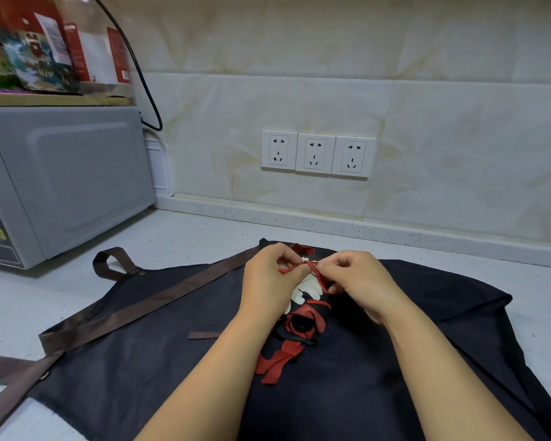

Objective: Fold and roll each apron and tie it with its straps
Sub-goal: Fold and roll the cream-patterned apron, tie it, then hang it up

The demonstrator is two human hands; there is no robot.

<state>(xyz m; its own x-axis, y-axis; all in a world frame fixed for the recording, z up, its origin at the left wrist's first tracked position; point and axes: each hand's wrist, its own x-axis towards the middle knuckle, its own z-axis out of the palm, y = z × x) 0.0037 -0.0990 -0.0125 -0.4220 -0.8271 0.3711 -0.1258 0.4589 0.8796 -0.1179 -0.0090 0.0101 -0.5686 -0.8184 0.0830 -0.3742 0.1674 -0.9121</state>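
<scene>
I have the fingertips of the left hand (268, 278) and the right hand (360, 278) pinching a red strap (310, 265) between them just above the rolled apron (303, 326), which lies on a dark apron (172, 345) spread flat on the pale counter (188, 237), with the microwave (67, 179) off to the left.

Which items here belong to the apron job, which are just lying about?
Job: rolled black apron with red straps; flat dark apron with brown straps; left hand; right hand.
Lying about: grey microwave; three white wall sockets; black cable; printed boxes.
</scene>
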